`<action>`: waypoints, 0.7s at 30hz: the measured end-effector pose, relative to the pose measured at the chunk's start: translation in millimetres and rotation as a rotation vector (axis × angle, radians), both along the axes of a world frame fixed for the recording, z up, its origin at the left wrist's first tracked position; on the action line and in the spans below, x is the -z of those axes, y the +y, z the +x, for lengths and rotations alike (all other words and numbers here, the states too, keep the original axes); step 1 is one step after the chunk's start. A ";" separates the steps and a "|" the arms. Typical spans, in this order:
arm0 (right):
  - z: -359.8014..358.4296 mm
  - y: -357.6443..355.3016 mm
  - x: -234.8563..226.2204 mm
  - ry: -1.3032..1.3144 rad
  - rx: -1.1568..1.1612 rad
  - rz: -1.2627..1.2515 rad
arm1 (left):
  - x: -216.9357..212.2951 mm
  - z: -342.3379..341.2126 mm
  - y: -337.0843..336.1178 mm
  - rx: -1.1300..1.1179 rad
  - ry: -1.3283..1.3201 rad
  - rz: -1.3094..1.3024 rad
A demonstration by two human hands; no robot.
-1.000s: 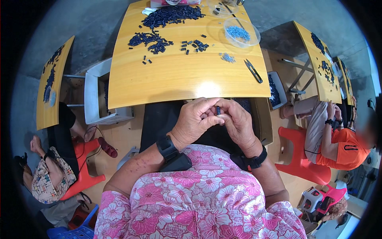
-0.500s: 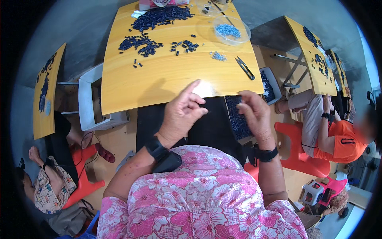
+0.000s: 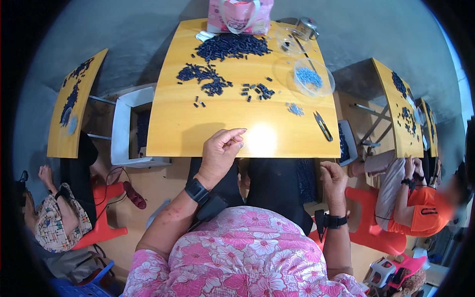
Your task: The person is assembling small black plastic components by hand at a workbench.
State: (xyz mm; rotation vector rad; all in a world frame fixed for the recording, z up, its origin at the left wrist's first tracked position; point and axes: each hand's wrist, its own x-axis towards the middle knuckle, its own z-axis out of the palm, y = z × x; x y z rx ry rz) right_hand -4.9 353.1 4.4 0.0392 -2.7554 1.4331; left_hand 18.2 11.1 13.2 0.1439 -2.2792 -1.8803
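Note:
My left hand [image 3: 222, 151] is over the table's front edge, fingertips and thumb drawn together; anything between them is too small to make out. Lower and to the right, just off the table's front right corner, my right hand [image 3: 335, 180] has its fingers curled to the thumb, and what they may hold is hidden. Black thread snips [image 3: 323, 126] lie on the wooden table [image 3: 198, 136] near its right edge. Left of them is a small pile of pale blue pieces [image 3: 295, 109]. Farther back are a loose group of short dark cylinders [image 3: 260, 92] and a larger scatter [image 3: 205, 76].
A big heap of dark cylinders [image 3: 232, 47] lies at the back, before a pink bag [image 3: 240, 17]. A clear bowl of blue pieces [image 3: 309, 76] and a lidded metal pot [image 3: 308, 27] stand back right. Boxes [image 3: 131, 104] flank the table. People sit at side tables [image 3: 396, 109].
The view has shifted, showing more of the table's back. My left hand's fingers have come closer together, and my right hand has curled more and sits lower beside the table edge.

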 end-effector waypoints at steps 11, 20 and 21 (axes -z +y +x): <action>-88.4 -145.3 -45.9 0.190 -0.391 0.068 | 9.9 -16.9 -22.0 -0.026 -0.034 -0.049; -138.5 -211.4 -25.6 0.273 -0.482 0.240 | 3.2 -16.6 -23.0 0.008 -0.027 -0.163; -139.1 -215.6 -26.4 0.237 -0.467 0.268 | 3.2 -15.8 -23.9 0.002 -0.031 -0.161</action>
